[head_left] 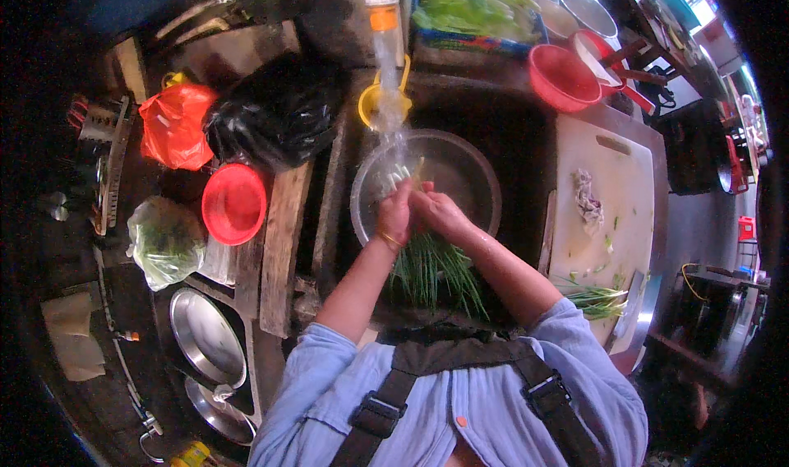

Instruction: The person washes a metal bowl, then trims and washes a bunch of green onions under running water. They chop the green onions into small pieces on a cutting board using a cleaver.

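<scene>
A bunch of scallions (434, 276) hangs from both my hands, its green leaves drooping toward me over the near rim of a round basin (487, 177). My left hand (394, 213) is closed around the bunch near its white root ends. Pressed against it, my right hand (441, 211) grips the same stalks; some of its fingers are hidden. Water streams from a tap with an orange fitting (383, 18) and falls into the basin just beyond my fingers. Behind the stream, a yellow plastic strainer (368, 104) sits at the sink's far side.
On the right lies a white cutting board (622, 214) with a crumpled cloth (588, 202), more scallions (595, 302) and a knife (630, 313). Red bowls (564, 78) and a crate of leafy greens (474, 10) stand behind. Leftward are a black bag (283, 112) and a red basin (234, 205).
</scene>
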The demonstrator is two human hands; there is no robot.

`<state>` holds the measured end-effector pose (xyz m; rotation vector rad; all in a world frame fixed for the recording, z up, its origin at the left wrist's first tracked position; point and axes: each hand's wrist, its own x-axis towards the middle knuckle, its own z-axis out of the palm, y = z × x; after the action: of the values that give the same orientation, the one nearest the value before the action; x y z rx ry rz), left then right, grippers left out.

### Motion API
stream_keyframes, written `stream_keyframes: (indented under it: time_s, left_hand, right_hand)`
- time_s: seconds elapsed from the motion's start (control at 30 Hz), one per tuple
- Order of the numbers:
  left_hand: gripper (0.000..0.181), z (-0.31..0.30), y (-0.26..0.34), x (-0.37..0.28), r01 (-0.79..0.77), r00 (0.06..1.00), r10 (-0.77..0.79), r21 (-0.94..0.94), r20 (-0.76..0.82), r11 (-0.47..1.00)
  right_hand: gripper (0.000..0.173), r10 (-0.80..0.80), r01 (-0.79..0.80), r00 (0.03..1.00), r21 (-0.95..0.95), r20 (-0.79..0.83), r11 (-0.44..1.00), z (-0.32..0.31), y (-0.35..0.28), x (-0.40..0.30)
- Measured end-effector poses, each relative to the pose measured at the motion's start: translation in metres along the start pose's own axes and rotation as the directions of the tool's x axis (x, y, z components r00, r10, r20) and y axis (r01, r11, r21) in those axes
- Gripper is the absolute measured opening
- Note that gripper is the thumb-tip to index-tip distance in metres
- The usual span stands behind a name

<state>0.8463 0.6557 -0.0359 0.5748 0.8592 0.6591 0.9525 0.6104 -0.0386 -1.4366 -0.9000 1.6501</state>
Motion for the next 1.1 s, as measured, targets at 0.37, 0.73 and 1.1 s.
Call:
stream_keyframes:
  time_s: [0.37,0.73,1.1]
  left_hand:
    - [0.027,-0.023,0.003,0.003,0.000,0.962,0.016,-0.058,0.274,0.998]
    - [0.025,-0.007,0.026,0.008,-0.645,0.738,0.390,0.745,0.551,0.167]
    - [0.034,0.022,0.047,-0.007,-0.570,0.705,0.471,0.819,0.530,-0.067]
  right_hand:
    - [0.041,-0.073,-0.070,0.976,-0.611,-0.206,0.789,0.006,-0.008,-0.017]
    - [0.033,-0.317,0.317,0.944,-0.013,-0.087,0.948,-0.011,-0.033,-0.010]
    - [0.041,-0.166,0.266,0.871,0.160,-0.462,0.951,-0.015,-0.066,0.040]
